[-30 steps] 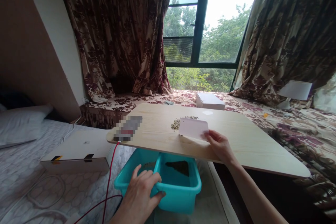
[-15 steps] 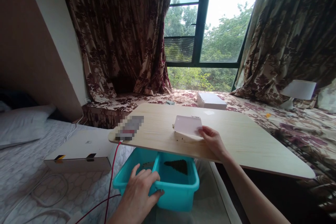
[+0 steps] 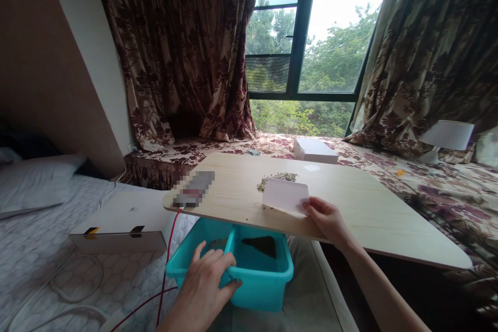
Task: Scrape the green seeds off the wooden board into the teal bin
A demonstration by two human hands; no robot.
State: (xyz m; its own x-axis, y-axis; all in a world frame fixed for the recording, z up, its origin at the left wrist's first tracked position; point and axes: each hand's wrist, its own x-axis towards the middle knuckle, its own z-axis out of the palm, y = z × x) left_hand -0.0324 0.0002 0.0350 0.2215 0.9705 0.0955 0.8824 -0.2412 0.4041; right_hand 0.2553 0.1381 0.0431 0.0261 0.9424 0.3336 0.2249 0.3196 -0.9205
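My right hand (image 3: 326, 218) pinches the right edge of a thin white card (image 3: 284, 194), tilted over the light wooden board (image 3: 369, 212). Behind the card lies a patch of small greenish-brown grains (image 3: 286, 176), partly hidden by it; a few stray grains lie near the board's front edge. Below that edge is a turquoise two-compartment bin (image 3: 262, 290). My left hand (image 3: 210, 280) grips its near rim by the divider, thumb on the outside. Dark grains (image 3: 266, 246) form a wedge in the right compartment, and a few specks show in the left one.
A pixelated phone-like object (image 3: 194, 189) with a red cable (image 3: 170, 241) rests on the board's left end. A white box (image 3: 124, 220) sits on the bed at left. On the window ledge are another white box (image 3: 317, 150) and a lamp (image 3: 447, 135).
My right hand and the card have moved slightly right and toward me, uncovering more of the grains. A stray grain now shows near the board's front edge. My left hand keeps its hold.
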